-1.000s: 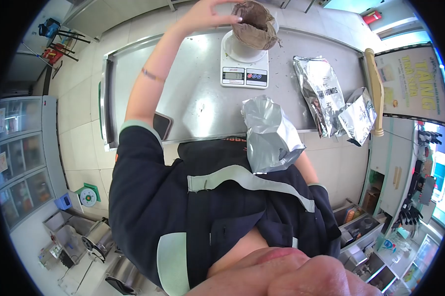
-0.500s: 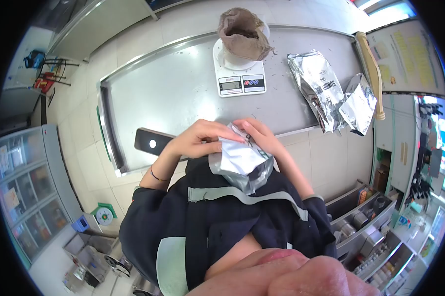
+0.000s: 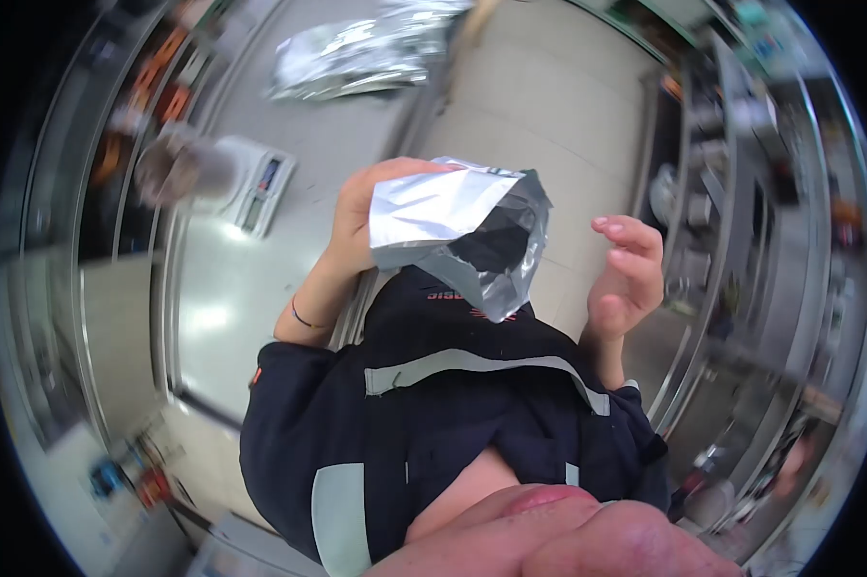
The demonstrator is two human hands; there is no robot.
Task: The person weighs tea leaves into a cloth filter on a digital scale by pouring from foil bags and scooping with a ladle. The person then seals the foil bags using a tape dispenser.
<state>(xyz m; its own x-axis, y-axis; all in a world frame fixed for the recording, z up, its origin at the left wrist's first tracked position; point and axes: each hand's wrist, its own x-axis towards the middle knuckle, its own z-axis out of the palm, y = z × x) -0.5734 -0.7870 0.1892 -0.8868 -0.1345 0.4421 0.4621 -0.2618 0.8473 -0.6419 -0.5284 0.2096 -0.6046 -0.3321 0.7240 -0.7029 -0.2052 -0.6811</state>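
My left hand (image 3: 355, 207) grips a silver foil bag (image 3: 429, 213) in front of my chest, with the fingers behind it. The bag's mouth gapes toward the lower right and shows a dark inside; what it contains, if anything, I cannot make out. To the right, apart from the bag, my right hand (image 3: 628, 274) is raised with its fingers loosely bent and spread, holding nothing. Left of the bag, on the steel table (image 3: 212, 298), a white digital scale (image 3: 278, 178) bears a pale container with a brown, crumpled cloth-like lining (image 3: 172, 171), blurred by motion.
More silver foil bags (image 3: 357, 56) lie at the table's far end. Tiled floor (image 3: 510, 106) shows beyond my hands. Along the right runs a steel counter (image 3: 775, 288) with shelves and assorted containers. Another unit with orange items (image 3: 169, 101) stands at the upper left.
My view and body have turned right, so the table now lies to my left. My right hand has let go of the foil bag and moved right; the left still holds it.
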